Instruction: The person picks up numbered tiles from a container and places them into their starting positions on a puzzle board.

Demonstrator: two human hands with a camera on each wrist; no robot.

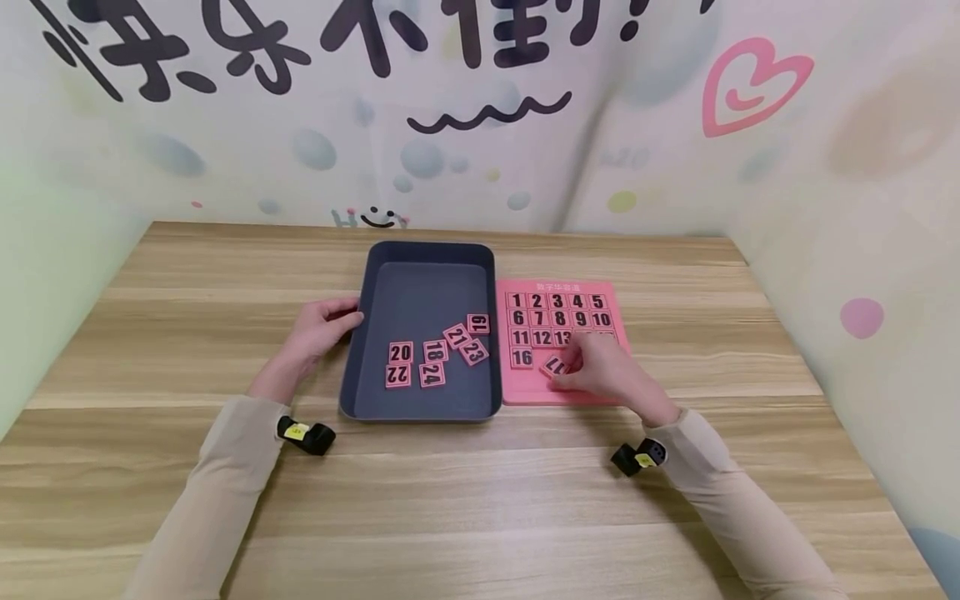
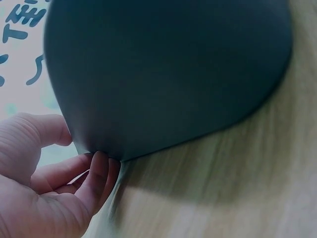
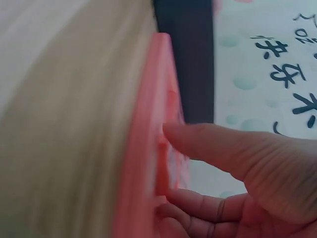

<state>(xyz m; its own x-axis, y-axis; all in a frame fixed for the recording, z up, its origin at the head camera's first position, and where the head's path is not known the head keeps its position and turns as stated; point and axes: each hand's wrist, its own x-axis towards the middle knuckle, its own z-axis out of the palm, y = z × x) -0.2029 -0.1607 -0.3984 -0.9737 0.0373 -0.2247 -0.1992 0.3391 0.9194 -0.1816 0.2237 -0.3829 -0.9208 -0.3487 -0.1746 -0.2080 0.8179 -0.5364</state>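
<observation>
A pale wall (image 1: pixel 465 179) painted with bubbles, black Chinese lettering (image 1: pixel 521 33) and a pink heart (image 1: pixel 753 87) rises behind a wood-grain worktop (image 1: pixel 450 508). Toward the worktop's back edge, near its middle, lies a dark blue-grey tray (image 1: pixel 427 292); just beside it, on the side of the worktop's right edge, is a pink number-puzzle board (image 1: pixel 525 387).

The right hand (image 1: pixel 603 367) is over the board's lower part, its thumb and fingers closed in a pinch on the number 17 tile (image 1: pixel 552 365). That tile sits right at the fingertips, askew on the board, to the right of the number 16 tile (image 1: pixel 522 357) (the right wrist view shows it edge-on between thumb and fingers). Above it, the rows from 1 to 10 are filled; 11, 12 and 13 follow, the row's end being mostly covered by the hand.

The left hand (image 1: pixel 318 329) rests against the tray's left side, thumb apart from the loosely bent fingers, touching the wall.

Seven loose number tiles (image 1: pixel 401 353) lie in the tray's half nearer the worktop's front edge: 18 to 24, some sideways or upside down. Both sleeves (image 1: pixel 240 467) are beige.
</observation>
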